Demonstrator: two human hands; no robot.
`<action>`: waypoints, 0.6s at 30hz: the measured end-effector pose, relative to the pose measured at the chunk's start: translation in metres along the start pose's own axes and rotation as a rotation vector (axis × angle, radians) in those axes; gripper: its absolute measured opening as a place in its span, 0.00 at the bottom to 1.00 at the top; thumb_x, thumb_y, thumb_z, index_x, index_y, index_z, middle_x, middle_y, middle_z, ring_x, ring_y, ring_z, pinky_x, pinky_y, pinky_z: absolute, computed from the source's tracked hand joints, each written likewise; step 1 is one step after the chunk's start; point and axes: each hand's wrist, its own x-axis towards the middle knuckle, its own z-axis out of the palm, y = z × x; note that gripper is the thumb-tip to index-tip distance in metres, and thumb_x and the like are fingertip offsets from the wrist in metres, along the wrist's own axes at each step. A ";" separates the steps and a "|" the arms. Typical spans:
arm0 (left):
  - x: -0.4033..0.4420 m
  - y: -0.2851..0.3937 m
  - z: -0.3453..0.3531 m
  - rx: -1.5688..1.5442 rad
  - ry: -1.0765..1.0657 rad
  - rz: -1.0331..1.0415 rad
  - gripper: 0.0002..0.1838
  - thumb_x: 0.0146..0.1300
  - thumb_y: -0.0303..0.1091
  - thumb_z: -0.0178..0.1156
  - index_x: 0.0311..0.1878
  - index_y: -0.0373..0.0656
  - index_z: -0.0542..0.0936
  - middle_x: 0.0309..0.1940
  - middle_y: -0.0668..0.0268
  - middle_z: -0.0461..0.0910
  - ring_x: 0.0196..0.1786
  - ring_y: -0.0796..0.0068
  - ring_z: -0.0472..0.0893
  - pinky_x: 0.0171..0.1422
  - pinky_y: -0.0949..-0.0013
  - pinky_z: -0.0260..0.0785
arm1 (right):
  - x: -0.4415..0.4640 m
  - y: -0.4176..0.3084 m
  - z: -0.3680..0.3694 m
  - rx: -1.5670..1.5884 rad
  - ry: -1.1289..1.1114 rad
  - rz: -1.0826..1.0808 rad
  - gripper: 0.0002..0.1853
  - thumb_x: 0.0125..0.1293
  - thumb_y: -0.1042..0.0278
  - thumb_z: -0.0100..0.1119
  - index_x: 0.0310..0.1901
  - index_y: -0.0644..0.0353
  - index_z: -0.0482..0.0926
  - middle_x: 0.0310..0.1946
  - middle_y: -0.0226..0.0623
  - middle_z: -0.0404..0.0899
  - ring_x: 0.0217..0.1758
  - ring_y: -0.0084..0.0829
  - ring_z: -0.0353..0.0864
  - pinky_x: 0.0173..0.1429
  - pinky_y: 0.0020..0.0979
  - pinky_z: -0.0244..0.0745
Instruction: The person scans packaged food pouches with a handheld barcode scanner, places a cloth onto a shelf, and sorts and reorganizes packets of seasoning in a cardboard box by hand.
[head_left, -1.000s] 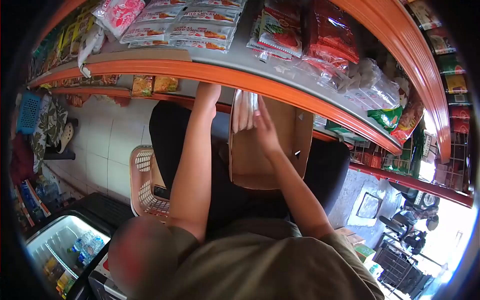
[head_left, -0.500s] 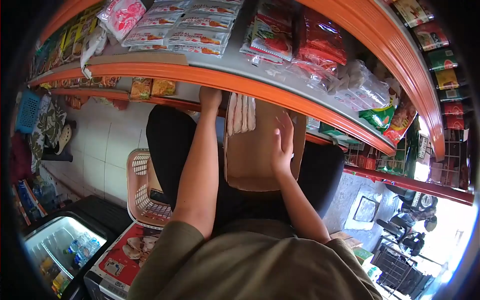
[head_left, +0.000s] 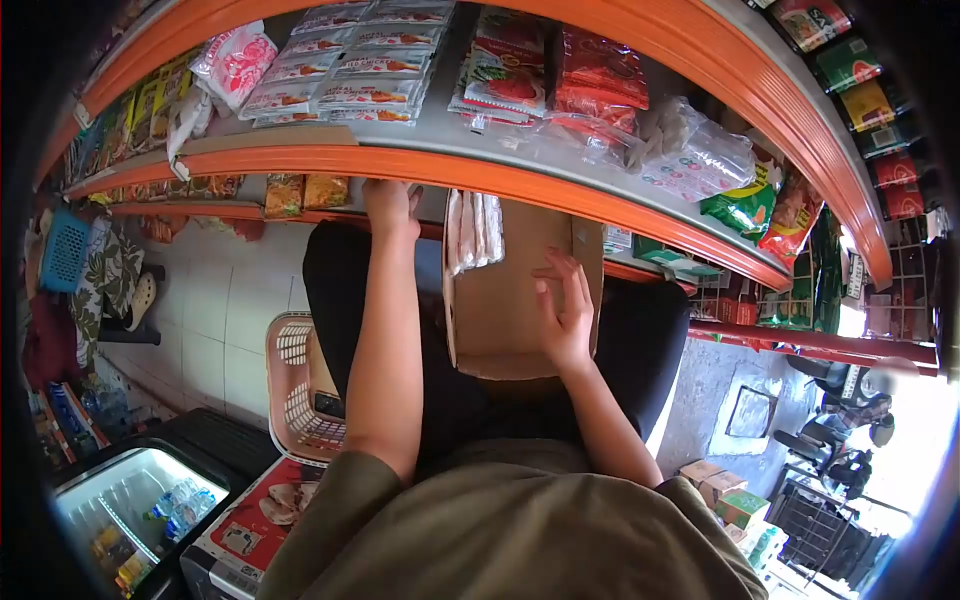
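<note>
A shallow cardboard box (head_left: 500, 330) rests between my thighs, partly under the orange shelf edge. Several thin whitish packets (head_left: 476, 232) stand in a row along its left side. Over the right part of the box is my right hand (head_left: 568, 305), its fingers apart and holding nothing. My left hand (head_left: 392, 205) reaches to the lower shelf, left of the box; its fingers are partly hidden by the orange edge, and whether they hold anything does not show.
An orange-edged shelf (head_left: 480, 168) with silver sachets (head_left: 375, 75), red packets (head_left: 600, 75) and a clear plastic pack (head_left: 695, 155) crosses in front. A beige basket (head_left: 290, 400) and a red box (head_left: 255, 520) are at the left.
My right hand has left the whitish packets and moved right, its fingers now apart. My left hand has shifted slightly left at the lower shelf. The view has turned slightly.
</note>
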 end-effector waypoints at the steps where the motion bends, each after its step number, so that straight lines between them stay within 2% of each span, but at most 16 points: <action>1: -0.009 0.003 -0.004 0.004 -0.004 0.006 0.18 0.62 0.43 0.55 0.49 0.41 0.74 0.45 0.67 0.76 0.47 0.77 0.74 0.52 0.68 0.62 | 0.000 0.000 -0.001 0.000 -0.022 -0.002 0.20 0.59 0.79 0.52 0.54 0.65 0.67 0.50 0.44 0.72 0.42 0.37 0.78 0.50 0.35 0.71; 3: -0.025 0.009 -0.013 0.198 -0.111 0.179 0.12 0.63 0.40 0.54 0.44 0.44 0.74 0.40 0.70 0.76 0.45 0.79 0.75 0.50 0.68 0.62 | 0.001 0.000 0.000 0.008 -0.030 -0.007 0.19 0.59 0.79 0.52 0.54 0.66 0.68 0.48 0.44 0.73 0.42 0.37 0.78 0.50 0.35 0.71; 6: -0.039 0.005 -0.033 0.079 -0.182 0.148 0.08 0.63 0.37 0.54 0.42 0.45 0.74 0.38 0.69 0.77 0.45 0.76 0.76 0.51 0.67 0.64 | -0.007 0.005 0.007 0.035 -0.002 0.070 0.17 0.60 0.79 0.52 0.53 0.66 0.68 0.48 0.44 0.73 0.43 0.36 0.78 0.51 0.34 0.71; 7: -0.040 0.005 -0.036 0.091 -0.193 0.144 0.08 0.63 0.37 0.54 0.42 0.45 0.74 0.38 0.69 0.77 0.45 0.76 0.76 0.51 0.67 0.64 | -0.010 0.008 0.010 0.200 -0.032 0.229 0.16 0.63 0.76 0.50 0.53 0.66 0.68 0.49 0.43 0.73 0.45 0.36 0.78 0.52 0.35 0.70; 8: -0.041 0.005 -0.039 -0.037 -0.314 0.019 0.08 0.62 0.36 0.54 0.42 0.45 0.75 0.39 0.68 0.78 0.45 0.75 0.77 0.52 0.67 0.64 | -0.012 0.010 0.012 0.366 -0.064 0.385 0.16 0.65 0.73 0.49 0.54 0.66 0.67 0.51 0.43 0.72 0.47 0.36 0.77 0.53 0.35 0.70; 9: -0.042 0.005 -0.040 -0.168 -0.430 -0.107 0.07 0.62 0.35 0.54 0.42 0.46 0.75 0.40 0.68 0.78 0.45 0.74 0.77 0.52 0.67 0.65 | -0.012 0.009 0.014 0.366 -0.056 0.392 0.16 0.65 0.73 0.49 0.54 0.66 0.67 0.51 0.43 0.72 0.47 0.36 0.77 0.53 0.35 0.70; 10: -0.044 0.005 -0.038 -0.207 -0.462 -0.222 0.08 0.60 0.32 0.54 0.42 0.44 0.75 0.40 0.65 0.79 0.45 0.71 0.78 0.53 0.66 0.67 | -0.010 0.009 0.016 0.620 -0.053 0.508 0.17 0.68 0.68 0.46 0.56 0.64 0.65 0.53 0.40 0.71 0.48 0.34 0.76 0.55 0.34 0.69; 11: -0.047 0.004 -0.036 -0.206 -0.465 -0.221 0.08 0.60 0.32 0.54 0.42 0.44 0.75 0.40 0.65 0.79 0.45 0.71 0.78 0.53 0.66 0.67 | -0.007 0.009 0.017 0.876 -0.051 0.617 0.19 0.71 0.63 0.43 0.59 0.63 0.63 0.54 0.38 0.70 0.50 0.31 0.76 0.57 0.33 0.68; 12: -0.051 0.002 -0.035 -0.171 -0.551 -0.288 0.09 0.60 0.32 0.54 0.43 0.43 0.75 0.40 0.65 0.79 0.45 0.70 0.78 0.53 0.66 0.67 | -0.006 0.008 0.017 0.878 -0.049 0.611 0.19 0.71 0.63 0.43 0.59 0.63 0.63 0.54 0.38 0.70 0.50 0.31 0.76 0.57 0.33 0.68; 13: -0.056 0.001 -0.033 -0.135 -0.638 -0.354 0.10 0.59 0.32 0.54 0.43 0.42 0.75 0.40 0.65 0.79 0.45 0.69 0.78 0.52 0.65 0.67 | -0.003 0.006 0.015 1.055 -0.048 0.706 0.20 0.70 0.62 0.45 0.60 0.63 0.62 0.55 0.38 0.69 0.52 0.32 0.74 0.58 0.33 0.68; 14: -0.061 -0.003 -0.033 -0.057 -0.669 -0.332 0.10 0.59 0.33 0.54 0.43 0.41 0.76 0.40 0.64 0.79 0.45 0.70 0.78 0.51 0.64 0.68 | -0.001 0.004 0.013 1.233 -0.048 0.800 0.22 0.70 0.60 0.46 0.60 0.62 0.62 0.56 0.38 0.68 0.55 0.33 0.72 0.59 0.33 0.68; 15: -0.065 -0.005 -0.028 0.031 -0.854 -0.335 0.09 0.59 0.35 0.54 0.39 0.41 0.77 0.37 0.65 0.79 0.43 0.72 0.77 0.51 0.67 0.66 | 0.000 0.002 0.010 1.278 0.002 0.847 0.23 0.68 0.62 0.50 0.62 0.61 0.61 0.54 0.37 0.69 0.55 0.29 0.71 0.59 0.30 0.67; 17: -0.075 -0.020 -0.020 0.191 -0.909 -0.331 0.13 0.61 0.40 0.53 0.35 0.40 0.77 0.31 0.66 0.78 0.39 0.74 0.76 0.51 0.71 0.64 | 0.009 0.005 0.005 1.144 0.046 0.669 0.23 0.67 0.65 0.53 0.61 0.62 0.62 0.52 0.35 0.71 0.54 0.25 0.72 0.58 0.29 0.67; 18: -0.079 -0.025 -0.015 0.044 -0.965 -0.394 0.16 0.62 0.44 0.52 0.35 0.39 0.77 0.30 0.66 0.77 0.38 0.74 0.75 0.50 0.72 0.63 | 0.014 0.003 -0.005 1.113 0.042 0.716 0.22 0.65 0.69 0.54 0.59 0.62 0.64 0.48 0.32 0.74 0.51 0.21 0.73 0.55 0.26 0.67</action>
